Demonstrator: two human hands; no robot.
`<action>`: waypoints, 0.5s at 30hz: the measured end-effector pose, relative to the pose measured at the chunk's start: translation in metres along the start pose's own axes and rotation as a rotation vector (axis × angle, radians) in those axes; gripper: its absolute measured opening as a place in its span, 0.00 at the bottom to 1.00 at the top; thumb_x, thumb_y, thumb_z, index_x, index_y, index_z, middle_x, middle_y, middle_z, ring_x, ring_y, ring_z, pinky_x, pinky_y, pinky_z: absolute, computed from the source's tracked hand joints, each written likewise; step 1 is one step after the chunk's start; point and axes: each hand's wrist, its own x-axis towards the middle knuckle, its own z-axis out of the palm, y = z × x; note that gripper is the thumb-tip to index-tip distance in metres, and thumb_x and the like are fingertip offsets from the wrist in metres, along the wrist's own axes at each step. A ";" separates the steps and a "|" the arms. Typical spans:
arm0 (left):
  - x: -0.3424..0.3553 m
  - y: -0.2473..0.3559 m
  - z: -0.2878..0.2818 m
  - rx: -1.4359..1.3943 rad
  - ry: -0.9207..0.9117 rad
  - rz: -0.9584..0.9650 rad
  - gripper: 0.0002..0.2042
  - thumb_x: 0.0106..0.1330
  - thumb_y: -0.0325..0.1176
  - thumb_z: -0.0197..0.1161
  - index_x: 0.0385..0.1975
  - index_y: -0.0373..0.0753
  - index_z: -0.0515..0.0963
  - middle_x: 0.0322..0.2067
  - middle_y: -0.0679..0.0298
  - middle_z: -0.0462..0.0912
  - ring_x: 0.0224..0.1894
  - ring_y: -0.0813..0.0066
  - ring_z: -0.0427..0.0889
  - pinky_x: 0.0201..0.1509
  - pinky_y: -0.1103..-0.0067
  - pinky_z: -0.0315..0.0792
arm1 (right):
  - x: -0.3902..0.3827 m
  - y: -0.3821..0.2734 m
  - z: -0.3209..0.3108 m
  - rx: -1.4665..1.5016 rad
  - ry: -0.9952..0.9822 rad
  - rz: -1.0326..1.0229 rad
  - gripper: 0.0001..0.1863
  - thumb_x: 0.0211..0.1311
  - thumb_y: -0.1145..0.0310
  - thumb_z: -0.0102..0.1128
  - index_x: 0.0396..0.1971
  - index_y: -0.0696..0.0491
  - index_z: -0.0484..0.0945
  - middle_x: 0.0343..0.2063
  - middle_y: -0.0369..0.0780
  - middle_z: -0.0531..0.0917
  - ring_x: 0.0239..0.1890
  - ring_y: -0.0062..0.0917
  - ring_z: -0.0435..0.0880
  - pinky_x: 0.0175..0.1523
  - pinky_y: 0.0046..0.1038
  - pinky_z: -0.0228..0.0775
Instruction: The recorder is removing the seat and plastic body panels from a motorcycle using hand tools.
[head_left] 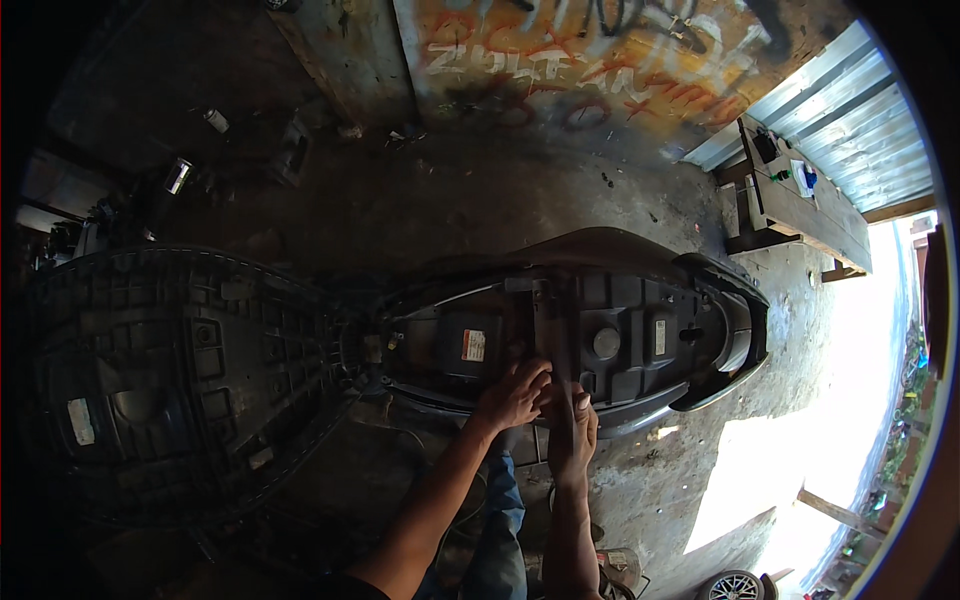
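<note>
A scooter body (pixel 620 240) lies lengthwise before me with its seat (pixel 250 370) tipped open to the left, ribbed underside up. My right hand (pixel 572 430) grips the near end of a dark flat strip (pixel 560 335), thumb on top. That strip runs across the open underseat compartment (pixel 480 390). Close beside it, my left hand (pixel 514 398) has its fingers curled over the compartment's near side. Whatever those fingers hold is hidden in shadow. Right of the strip are a round cap (pixel 606 343) and molded black plastic.
At the upper right a wooden bench (pixel 800 205) stands against corrugated metal sheets (pixel 855 110). A spoked wheel (pixel 735 586) lies at the lower right, by a bright sunlit patch of floor. A painted wall (pixel 600 80) closes the far side.
</note>
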 end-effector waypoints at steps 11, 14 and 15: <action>0.007 0.003 -0.005 -0.081 -0.011 -0.066 0.27 0.50 0.42 0.73 0.49 0.38 0.76 0.53 0.62 0.73 0.59 0.69 0.71 0.65 0.69 0.67 | 0.001 -0.009 -0.003 0.079 -0.049 -0.118 0.22 0.79 0.58 0.37 0.35 0.60 0.73 0.29 0.37 0.75 0.36 0.20 0.74 0.41 0.22 0.66; 0.009 0.006 0.003 -0.006 -0.005 -0.034 0.22 0.54 0.44 0.70 0.46 0.40 0.77 0.53 0.63 0.73 0.62 0.70 0.68 0.66 0.66 0.66 | -0.008 -0.023 -0.007 -0.177 0.299 0.000 0.20 0.79 0.60 0.37 0.31 0.59 0.70 0.27 0.37 0.74 0.32 0.20 0.74 0.34 0.20 0.65; 0.008 0.004 0.004 0.015 -0.022 -0.021 0.20 0.56 0.45 0.68 0.44 0.40 0.77 0.53 0.63 0.73 0.63 0.70 0.66 0.67 0.65 0.64 | -0.007 -0.034 -0.013 -0.155 0.204 -0.033 0.21 0.79 0.58 0.37 0.30 0.58 0.69 0.27 0.37 0.74 0.32 0.20 0.74 0.32 0.20 0.63</action>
